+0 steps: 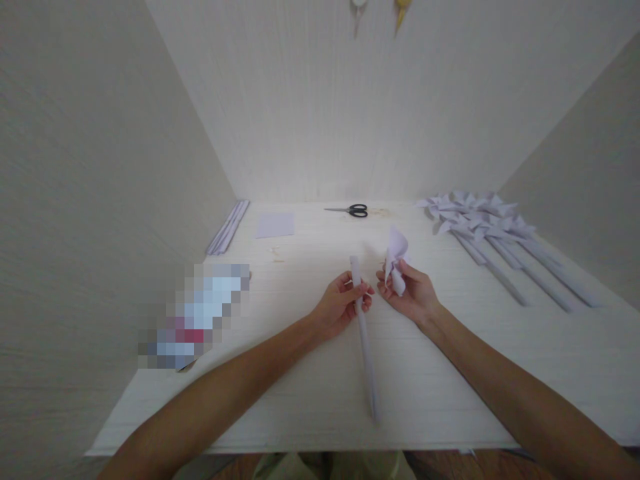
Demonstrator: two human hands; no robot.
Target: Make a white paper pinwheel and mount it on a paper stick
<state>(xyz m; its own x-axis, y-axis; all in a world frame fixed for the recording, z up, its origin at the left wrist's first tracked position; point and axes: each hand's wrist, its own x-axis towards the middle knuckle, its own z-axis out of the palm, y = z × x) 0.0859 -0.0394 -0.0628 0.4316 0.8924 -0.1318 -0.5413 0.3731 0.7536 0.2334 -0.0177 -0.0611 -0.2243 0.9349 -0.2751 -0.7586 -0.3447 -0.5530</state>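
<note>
My left hand [345, 303] is closed around the upper part of a rolled paper stick [364, 340], which slants down toward the table's front edge. Close by on the right, my right hand [410, 293] pinches a pale lilac paper pinwheel head [397, 250] at its folded middle, its curved blades standing up. The stick and the pinwheel head are apart, with a small gap between the hands. Something small and pale shows near my left fingertips, too small to name.
Finished paper pinwheels [480, 220] on sticks lie in a pile at the right. Scissors [357, 211] rest near the back wall. A square paper sheet [275, 225], several rolled sticks [229, 228] and a pixelated object [200, 320] lie at the left. Small scraps [278, 260] dot the table.
</note>
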